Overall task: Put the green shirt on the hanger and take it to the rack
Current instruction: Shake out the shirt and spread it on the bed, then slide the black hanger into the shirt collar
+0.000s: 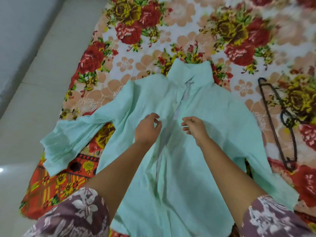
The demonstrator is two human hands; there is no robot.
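Note:
A pale green shirt [213, 120] lies spread face up on the flowered bed, collar pointing away from me and one sleeve stretched out to the left. Its front placket is slightly parted along the middle. My left hand [147, 128] hovers over the left front panel with fingers curled and apart, holding nothing. My right hand [195, 128] is just right of the placket, fingers loosely bent, also holding nothing. A dark hanger [277, 124] lies flat on the bed to the right of the shirt, apart from both hands.
The bed is covered with a red and yellow floral sheet [188, 31]. Pale floor tiles [34, 100] run along the bed's left edge. An orange patterned cloth [56, 182] lies under the left sleeve near the bed's edge.

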